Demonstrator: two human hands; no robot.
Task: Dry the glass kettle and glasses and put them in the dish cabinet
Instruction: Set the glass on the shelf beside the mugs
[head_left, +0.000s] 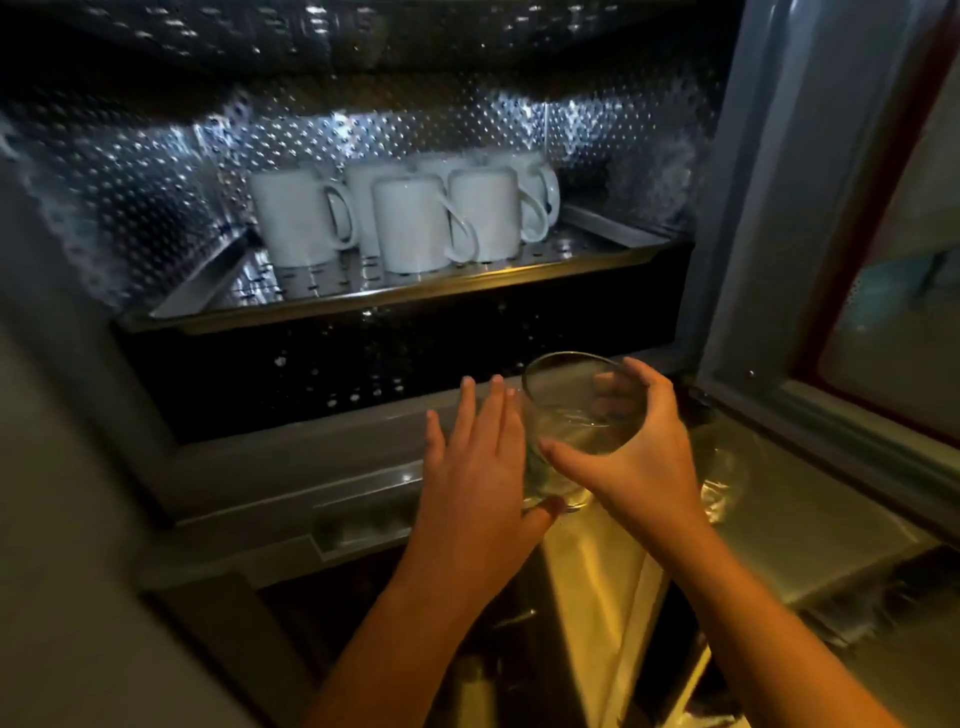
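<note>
Now right hand (639, 452) grips a glass (566, 410) at the dish cabinet (311, 467) front sill, below its shelf of white mugs (410, 228). Left hand (478, 457), fingers straight, steadies it. Glass not yet shelved, kettle unseen: likely much left.

A: White mugs (410, 228) beyond the fingertips, on a silver tray (332, 291) dotted with dark slots?
B: Yes; the cabinet wall (156, 171) behind them is silver, embossed with bright dots.
A: The glass (571, 415) between the fingers of the right hand (644, 447)?
B: Clear, colourless. Under the fingers a cloth (597, 571), seemingly pale yellow in dim light.
</note>
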